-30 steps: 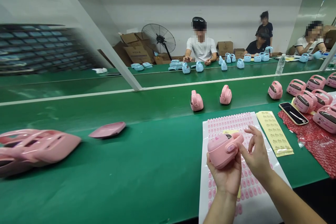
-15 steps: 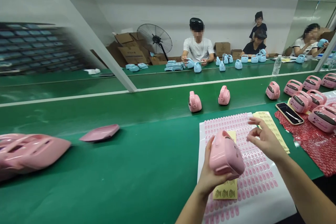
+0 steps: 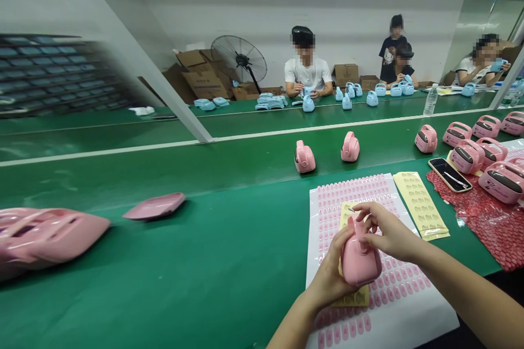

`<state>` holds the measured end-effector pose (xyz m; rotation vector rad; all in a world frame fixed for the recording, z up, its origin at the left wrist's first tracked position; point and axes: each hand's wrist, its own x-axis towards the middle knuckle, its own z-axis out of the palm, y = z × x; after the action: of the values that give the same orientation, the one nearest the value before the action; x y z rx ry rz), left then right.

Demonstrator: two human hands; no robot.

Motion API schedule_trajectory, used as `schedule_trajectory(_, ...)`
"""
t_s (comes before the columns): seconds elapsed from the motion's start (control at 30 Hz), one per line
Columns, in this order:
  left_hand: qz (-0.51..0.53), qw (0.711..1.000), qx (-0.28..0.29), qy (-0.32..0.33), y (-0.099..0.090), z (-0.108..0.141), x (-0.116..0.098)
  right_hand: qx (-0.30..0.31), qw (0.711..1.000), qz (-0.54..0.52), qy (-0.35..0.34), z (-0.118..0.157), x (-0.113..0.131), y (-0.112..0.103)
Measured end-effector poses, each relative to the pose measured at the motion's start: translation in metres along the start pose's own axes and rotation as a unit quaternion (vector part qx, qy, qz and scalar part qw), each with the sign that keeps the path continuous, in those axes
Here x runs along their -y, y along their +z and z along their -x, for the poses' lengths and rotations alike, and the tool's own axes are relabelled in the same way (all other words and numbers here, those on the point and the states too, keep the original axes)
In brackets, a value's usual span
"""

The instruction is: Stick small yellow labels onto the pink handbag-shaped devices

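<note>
Sticker-fitting stage by the look of it: small pink plastic handled toy case (image 3: 361, 257) gripped from below in left hand (image 3: 332, 274), held above white sheet of pink stickers (image 3: 403, 305), right hand (image 3: 385, 232) with fingertips pinched at its top edge. Next likely needs careful, square pressing. Nearby: yellow sticker sheet (image 3: 421, 204), black phone (image 3: 449, 174), two pink cases (image 3: 305, 156) on green belt (image 3: 164, 262); nothing blocking.

You are working under bright, even overhead light; shadows beneath parts on the desk (image 3: 229, 262) are short and soft. The green surface shows mild sheen at its far edge. Expect smearing and stretch at the left edge: the pink shell (image 3: 45, 234) there is blurred.
</note>
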<state>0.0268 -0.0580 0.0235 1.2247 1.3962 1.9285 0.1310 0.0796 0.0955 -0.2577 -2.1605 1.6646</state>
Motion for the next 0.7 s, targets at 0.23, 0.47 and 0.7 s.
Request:
schedule_trajectory(0.23, 0.008, 1.000, -0.013, -0.014, 0.003, 0.001, -0.003, -0.025, 1.000, -0.006, -0.005, 0.010, -0.004, 0.005)
schedule_trajectory(0.47, 0.030, 0.999, -0.016, -0.022, 0.004, 0.000, -0.006, -0.047, 0.998, 0.016, -0.037, 0.015, -0.011, 0.009)
schedule_trajectory(0.7, -0.022, 1.000, 0.001, 0.009, 0.003, 0.001, -0.005, -0.022, 0.991, 0.072, -0.111, 0.012, -0.008, 0.007)
